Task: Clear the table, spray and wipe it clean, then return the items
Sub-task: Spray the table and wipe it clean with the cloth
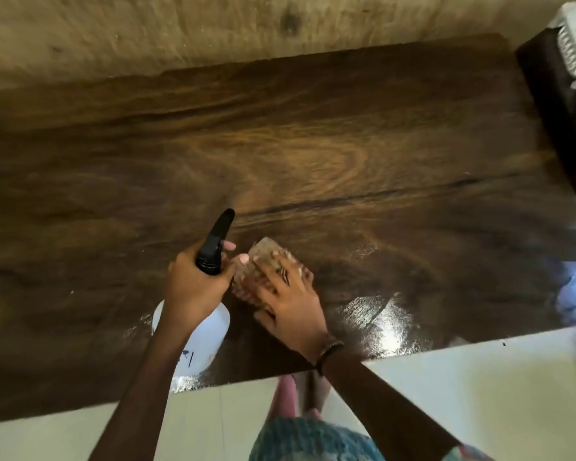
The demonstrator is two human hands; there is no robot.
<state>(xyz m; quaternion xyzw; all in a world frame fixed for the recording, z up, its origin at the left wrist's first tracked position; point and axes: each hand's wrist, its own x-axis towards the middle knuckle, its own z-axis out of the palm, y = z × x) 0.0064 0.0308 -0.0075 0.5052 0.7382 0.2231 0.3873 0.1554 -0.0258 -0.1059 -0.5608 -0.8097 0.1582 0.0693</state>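
While the left hand (193, 281) has its grip wrapped around the neck of a white spray bottle (197, 337), the black nozzle (217, 239) points away across the dark wood-grain tabletop (313, 154), with one finger out front by the trigger. Bottle's held above the near edge, tilted forward. Right next to it, the right hand (290, 301) is pressed flat on a brownish cleaning cloth (263, 261), fingers spread over it, so that grip is splayed, more pushing down than grasping. The cloth sits on the tabletop just beside the bottle's nozzle end. A shiny wet patch (376, 314) shows near the front edge, to the right of the hands. A white slatted basket (572, 44) sits off at the far right corner, on a separate dark surface.
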